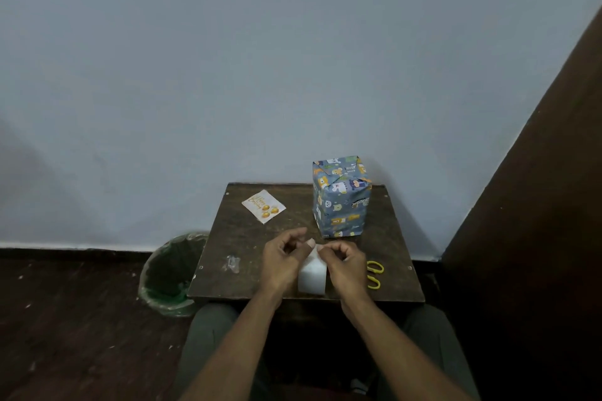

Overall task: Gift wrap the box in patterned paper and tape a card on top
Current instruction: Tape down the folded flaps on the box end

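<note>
Both hands, left (282, 265) and right (346, 265), pinching tape (312, 275), peeling an end. Advising short strip, kept flat, for fixing card (263, 206) onto box (340, 197).

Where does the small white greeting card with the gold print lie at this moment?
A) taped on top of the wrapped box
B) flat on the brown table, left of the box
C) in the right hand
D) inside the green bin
B: the small white greeting card with gold print lies flat on the brown wooden table, left of the box wrapped in blue animal-patterned paper, apart from it.
</note>
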